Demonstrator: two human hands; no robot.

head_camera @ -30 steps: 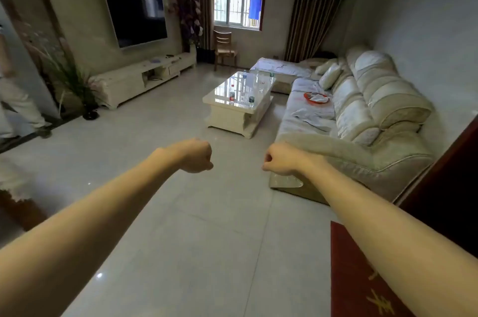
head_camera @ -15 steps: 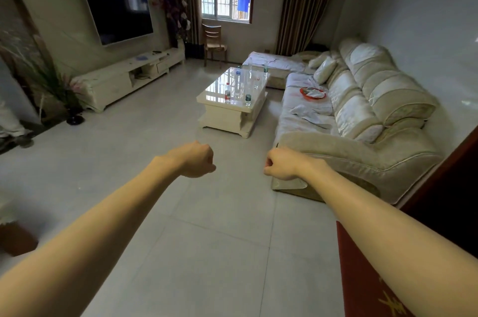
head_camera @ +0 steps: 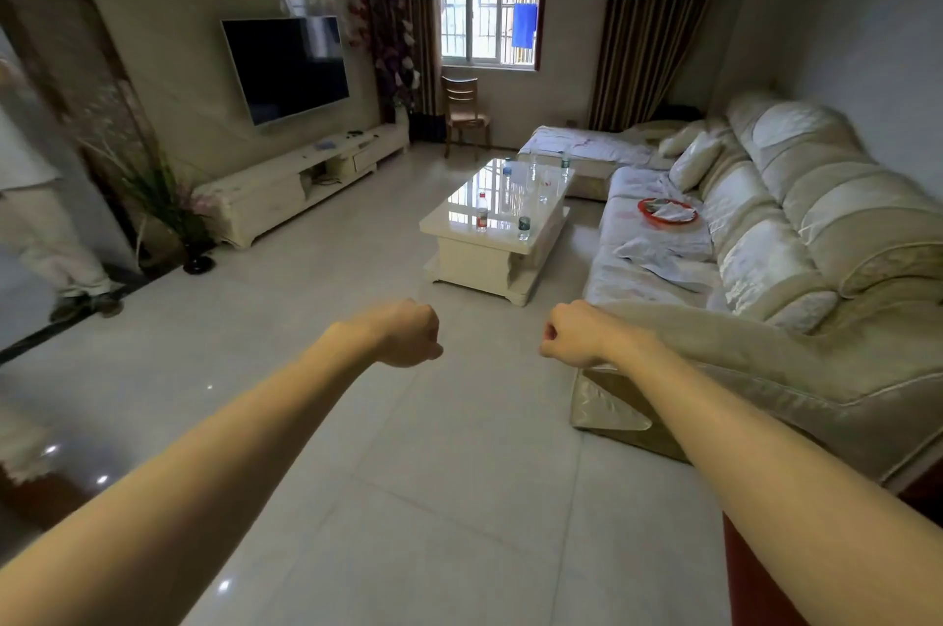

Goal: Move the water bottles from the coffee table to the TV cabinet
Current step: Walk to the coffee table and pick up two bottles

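Observation:
Several water bottles stand on the glossy cream coffee table [head_camera: 462, 222] in the middle of the room: a red-labelled bottle [head_camera: 481, 212] and a green-labelled bottle [head_camera: 524, 226] near its front edge, others further back [head_camera: 565, 164]. The long white TV cabinet [head_camera: 265, 196] runs along the left wall under the wall TV [head_camera: 288, 66]. My left hand [head_camera: 408, 333] and my right hand [head_camera: 572, 336] are stretched out in front of me as closed fists, holding nothing, well short of the table.
A cream sofa [head_camera: 775, 237] lines the right side, with a red tray [head_camera: 666, 211] on its seat. A potted plant [head_camera: 168, 207] stands at the cabinet's near end. Another person's legs [head_camera: 56, 242] are at the far left. A wooden chair [head_camera: 464, 109] sits under the window.
The view has swung back to the right and tilted up a little. Both fists stay clenched and held out in front, about the same distance apart.

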